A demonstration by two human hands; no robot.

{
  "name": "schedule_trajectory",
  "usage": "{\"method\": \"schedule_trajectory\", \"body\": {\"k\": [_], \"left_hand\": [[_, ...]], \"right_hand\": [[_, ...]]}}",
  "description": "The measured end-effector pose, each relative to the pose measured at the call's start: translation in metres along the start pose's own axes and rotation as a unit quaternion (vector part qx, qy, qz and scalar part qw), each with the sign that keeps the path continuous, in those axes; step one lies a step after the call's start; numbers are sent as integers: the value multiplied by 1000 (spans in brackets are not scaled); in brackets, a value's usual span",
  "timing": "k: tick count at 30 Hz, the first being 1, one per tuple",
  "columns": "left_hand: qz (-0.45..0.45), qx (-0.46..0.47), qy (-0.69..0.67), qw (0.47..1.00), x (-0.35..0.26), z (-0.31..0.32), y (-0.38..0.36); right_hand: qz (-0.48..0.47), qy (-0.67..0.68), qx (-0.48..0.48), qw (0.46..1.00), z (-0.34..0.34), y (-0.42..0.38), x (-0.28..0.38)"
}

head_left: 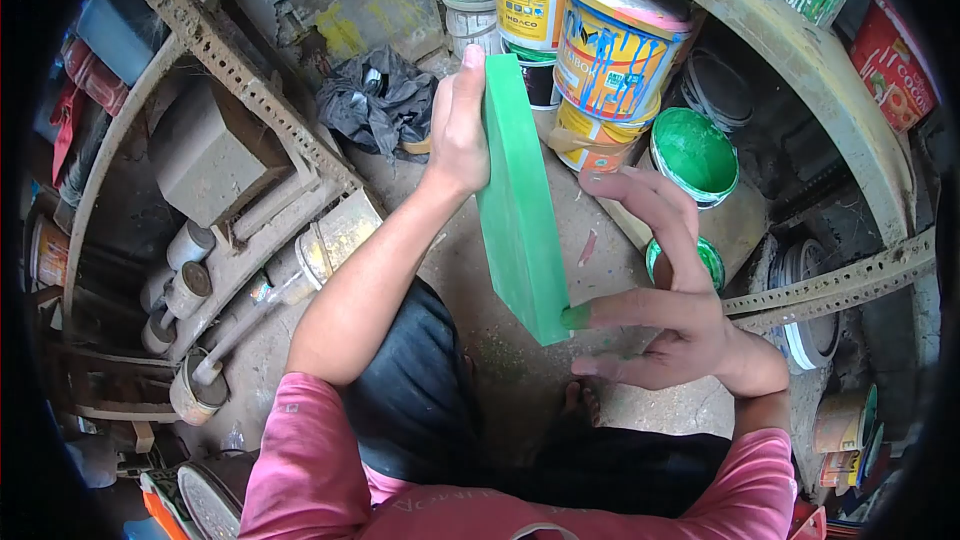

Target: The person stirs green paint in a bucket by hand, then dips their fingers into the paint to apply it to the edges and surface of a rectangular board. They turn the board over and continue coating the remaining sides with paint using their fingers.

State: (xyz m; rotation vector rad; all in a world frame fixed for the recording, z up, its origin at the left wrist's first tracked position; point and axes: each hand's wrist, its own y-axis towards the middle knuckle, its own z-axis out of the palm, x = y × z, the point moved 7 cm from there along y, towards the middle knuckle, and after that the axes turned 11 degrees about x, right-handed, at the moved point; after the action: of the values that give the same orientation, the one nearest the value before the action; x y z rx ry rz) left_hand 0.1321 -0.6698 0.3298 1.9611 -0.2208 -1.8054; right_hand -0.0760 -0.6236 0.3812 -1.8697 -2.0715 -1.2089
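Note:
A long flat-sided block painted green [525,200] is held up in front of me, its far end raised and its near end tilted down toward my lap. My left hand [462,130] grips its left side near the top, thumb up along the edge. Close to the lower right corner, my right hand [665,300] has its fingers spread apart. One of its fingertips, green at the tip, is right at that corner. The block's underside is hidden.
Stacked paint buckets [620,50] stand ahead to the right, beside an open bucket with green inside [695,155] and a smaller green-smeared container [690,260]. A black plastic bag [375,100] lies ahead. Metal shelf frames [240,70] flank both sides; paint tins [190,285] sit at left.

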Motion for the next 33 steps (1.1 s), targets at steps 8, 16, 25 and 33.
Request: {"method": "schedule_trajectory", "body": {"k": [8,16,25,33], "left_hand": [[6,-14,-4,1000,1,-2,0],[-17,-17,-38,999,9,-6,3],[-12,-12,-22,1000,9,0,3],[-6,-10,2,1000,8,-3,3]], "right_hand": [[-26,-18,-20,999,-2,-5,0],[-51,-68,-18,996,3,-10,-2],[-32,-68,-17,997,4,-4,-11],[-120,-18,1,993,9,-13,-6]]}}
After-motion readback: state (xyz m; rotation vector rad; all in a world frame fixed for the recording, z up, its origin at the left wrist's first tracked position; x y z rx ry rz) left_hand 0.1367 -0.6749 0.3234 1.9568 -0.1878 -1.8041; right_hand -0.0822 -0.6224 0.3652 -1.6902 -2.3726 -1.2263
